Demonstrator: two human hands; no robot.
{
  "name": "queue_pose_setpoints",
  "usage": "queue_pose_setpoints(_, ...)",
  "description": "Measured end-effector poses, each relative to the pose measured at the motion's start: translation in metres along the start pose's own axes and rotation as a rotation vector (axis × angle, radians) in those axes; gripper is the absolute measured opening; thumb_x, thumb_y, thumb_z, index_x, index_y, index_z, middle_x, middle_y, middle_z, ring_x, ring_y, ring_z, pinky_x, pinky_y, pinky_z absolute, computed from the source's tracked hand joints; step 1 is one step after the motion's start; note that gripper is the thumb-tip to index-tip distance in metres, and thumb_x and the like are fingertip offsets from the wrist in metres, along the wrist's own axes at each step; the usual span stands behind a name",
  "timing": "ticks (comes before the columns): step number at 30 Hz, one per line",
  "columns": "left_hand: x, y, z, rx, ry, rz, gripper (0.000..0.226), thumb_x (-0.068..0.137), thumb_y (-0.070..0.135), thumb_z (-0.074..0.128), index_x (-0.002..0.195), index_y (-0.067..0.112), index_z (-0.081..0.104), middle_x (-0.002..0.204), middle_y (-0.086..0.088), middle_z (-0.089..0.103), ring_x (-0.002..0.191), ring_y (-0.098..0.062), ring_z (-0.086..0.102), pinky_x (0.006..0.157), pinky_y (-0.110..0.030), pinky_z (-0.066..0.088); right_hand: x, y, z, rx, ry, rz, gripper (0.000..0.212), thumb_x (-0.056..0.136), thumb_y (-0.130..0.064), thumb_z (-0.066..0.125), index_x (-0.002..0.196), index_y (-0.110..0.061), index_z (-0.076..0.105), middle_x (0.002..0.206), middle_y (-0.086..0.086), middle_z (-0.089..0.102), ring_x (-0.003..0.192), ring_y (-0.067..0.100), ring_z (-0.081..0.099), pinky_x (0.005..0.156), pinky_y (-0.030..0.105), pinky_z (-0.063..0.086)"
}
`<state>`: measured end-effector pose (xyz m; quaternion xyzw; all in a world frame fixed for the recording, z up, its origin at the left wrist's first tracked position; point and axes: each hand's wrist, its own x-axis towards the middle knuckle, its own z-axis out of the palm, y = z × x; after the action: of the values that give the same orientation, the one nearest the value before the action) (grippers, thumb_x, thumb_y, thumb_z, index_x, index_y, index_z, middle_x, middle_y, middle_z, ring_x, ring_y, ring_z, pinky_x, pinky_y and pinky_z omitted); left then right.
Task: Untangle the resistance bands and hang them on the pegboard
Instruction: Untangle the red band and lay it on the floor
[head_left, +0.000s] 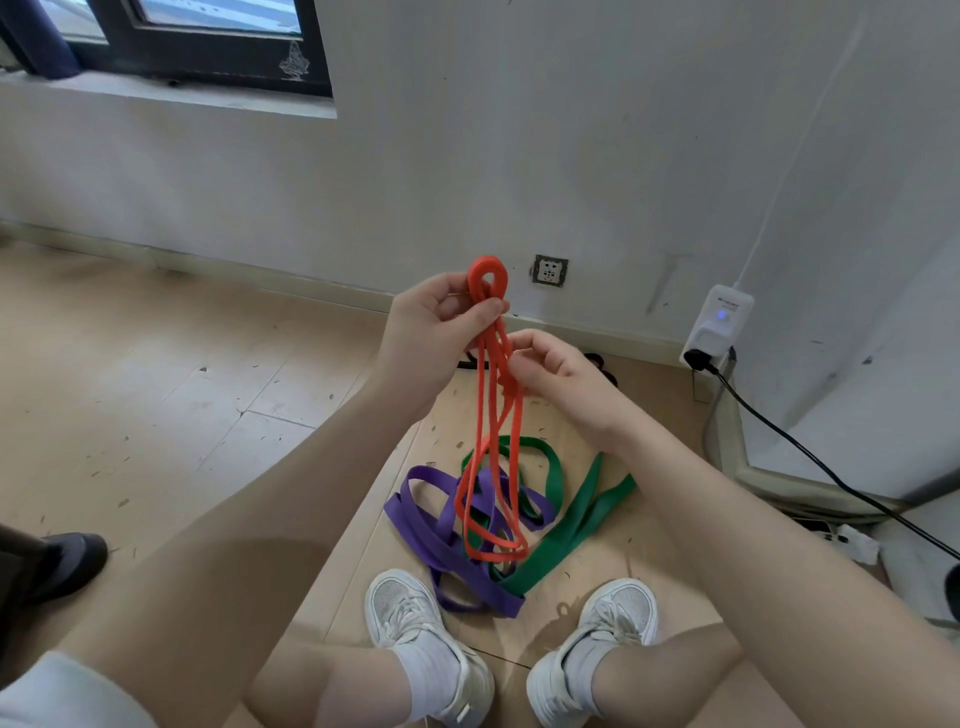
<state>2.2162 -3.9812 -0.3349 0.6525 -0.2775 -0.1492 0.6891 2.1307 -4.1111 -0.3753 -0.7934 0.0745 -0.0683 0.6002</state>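
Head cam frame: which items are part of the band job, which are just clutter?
Job:
orange band, held up by left hand and right hand
purple band, on the floor
green band, on the floor, overlapping the purple

Clutter:
wall socket
white plug-in adapter
black cable
dark shoe

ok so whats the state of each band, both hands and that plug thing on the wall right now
thin orange rubber resistance band: lifted, held by both hands, knotted, lower loops hanging over the pile
wide purple rubber band: on the floor, tangled with the green one
wide green rubber band: on the floor, tangled
left hand: pinches the orange band near its top
right hand: grips the orange band at the knot
white plug-in adapter: plugged in, blue light on
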Motion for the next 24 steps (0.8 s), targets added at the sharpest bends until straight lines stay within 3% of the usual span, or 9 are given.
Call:
queue_pose_setpoints(3,0.000,0.001,-0.001,0.014,0.052,0.032,0.015,0.083,0.006,0.065,0.089,0.019,0.063,0.083,-0.007,0.071,0.077,-0.018,0.070,0.073,-0.031,0.058,-0.001,0.000,0.001,-0.114,0.033,-0.025,0.021,0.087,-0.016,0.063,0.107,-0.021,0.057,0.092,-0.003,0.063,0.083,0.011,0.061,0.080,0.029,0.054)
queue_pose_setpoints(7,0.001,0.001,-0.009,0.033,0.046,0.066,0.017,0.083,0.006,0.065,0.090,0.020,0.063,0.083,-0.002,0.071,0.077,-0.011,0.070,0.072,-0.022,0.056,0.003,-0.002,-0.014,-0.301,0.094,-0.055,0.019,0.089,-0.021,0.060,0.106,-0.029,0.056,0.091,-0.011,0.061,0.083,0.009,0.062,0.081,0.029,0.053)
queue_pose_setpoints(9,0.000,0.000,-0.010,0.047,0.028,0.063,0.018,0.083,0.005,0.065,0.090,0.022,0.063,0.082,0.001,0.071,0.077,-0.007,0.069,0.069,-0.018,0.053,0.005,-0.002,-0.021,-0.544,0.176,-0.147,0.023,0.091,-0.018,0.057,0.114,-0.025,0.058,0.093,-0.011,0.060,0.086,0.013,0.061,0.081,0.035,0.053)
queue_pose_setpoints(12,0.000,0.000,-0.008,0.043,0.037,0.059,0.019,0.083,0.006,0.065,0.089,0.024,0.064,0.080,0.003,0.071,0.075,-0.004,0.068,0.065,-0.014,0.051,0.006,0.005,-0.023,-0.911,0.306,-0.352,0.030,0.090,-0.021,0.057,0.121,-0.020,0.059,0.099,0.002,0.063,0.084,0.025,0.062,0.068,0.041,0.053)
queue_pose_setpoints(13,0.001,0.000,-0.008,0.030,0.036,0.051,0.019,0.083,0.006,0.065,0.089,0.023,0.064,0.079,0.003,0.071,0.075,-0.005,0.068,0.065,-0.014,0.051,0.005,0.007,-0.020,-0.854,0.273,-0.330,0.031,0.090,-0.021,0.058,0.120,-0.022,0.060,0.099,0.001,0.065,0.085,0.024,0.063,0.069,0.041,0.054)
queue_pose_setpoints(15,0.002,0.001,-0.008,-0.002,0.019,0.036,0.018,0.083,0.005,0.065,0.089,0.023,0.065,0.077,0.005,0.072,0.077,-0.008,0.069,0.067,-0.018,0.053,0.003,0.006,-0.015,-0.458,0.148,-0.122,0.026,0.087,-0.019,0.063,0.112,-0.027,0.063,0.091,-0.009,0.067,0.082,0.016,0.064,0.079,0.036,0.054)
queue_pose_setpoints(17,0.003,0.002,-0.007,0.018,-0.015,0.048,0.019,0.084,0.005,0.064,0.091,0.023,0.064,0.078,0.006,0.073,0.080,-0.010,0.071,0.073,-0.023,0.056,0.002,0.006,-0.014,-0.170,0.088,0.006,0.019,0.084,-0.018,0.067,0.101,-0.027,0.067,0.076,-0.017,0.065,0.074,0.010,0.061,0.078,0.030,0.052)
queue_pose_setpoints(22,0.006,0.004,0.002,0.061,-0.046,0.078,0.020,0.083,0.005,0.065,0.091,0.024,0.064,0.082,0.003,0.072,0.082,-0.013,0.071,0.074,-0.025,0.056,0.003,0.008,-0.012,-0.190,0.146,-0.022,0.012,0.081,-0.019,0.070,0.088,-0.027,0.065,0.088,-0.008,0.068,0.088,0.012,0.064,0.084,0.030,0.051)
queue_pose_setpoints(24,0.009,0.005,0.004,0.062,-0.027,0.085,0.018,0.083,0.006,0.065,0.091,0.022,0.064,0.082,0.001,0.072,0.081,-0.013,0.070,0.074,-0.027,0.057,0.003,0.008,-0.012,-0.165,0.174,-0.030,0.011,0.083,-0.017,0.067,0.086,-0.027,0.065,0.088,-0.008,0.069,0.083,0.006,0.063,0.076,0.023,0.049)
